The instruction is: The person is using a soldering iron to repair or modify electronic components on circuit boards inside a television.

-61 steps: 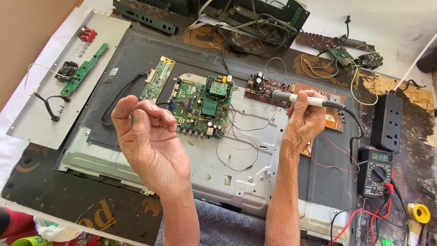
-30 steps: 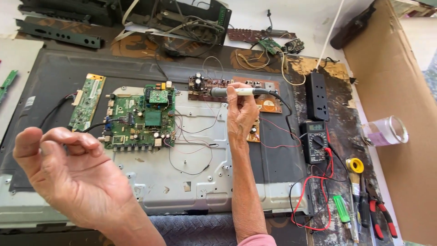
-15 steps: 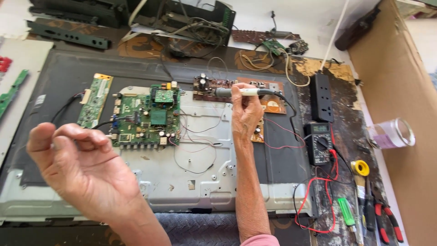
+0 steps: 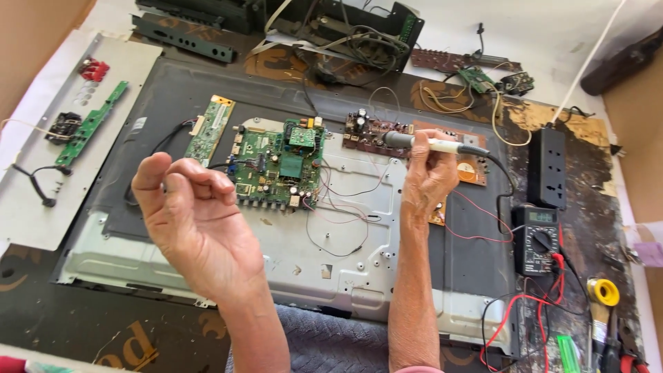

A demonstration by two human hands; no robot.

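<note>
On the cluttered bench, the right hand grasps a soldering iron over the brown circuit board (left hand raised, loosely curled, empty).

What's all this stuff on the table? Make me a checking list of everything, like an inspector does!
Surface: dark worn table, with a flat screen back panel lying on it.
Job's things: soldering iron over the brown circuit board; green circuit board mounted on the panel.
Clutter: multimeter, yellow tape roll, narrow green board, grey metal plate with small parts.
Hands: left hand raised, fingers curled, holding nothing seen; right hand grips the iron.
Cables: red and black meter leads; thin wires across the panel.
Surroundings: black power strip, cardboard at the left.
</note>
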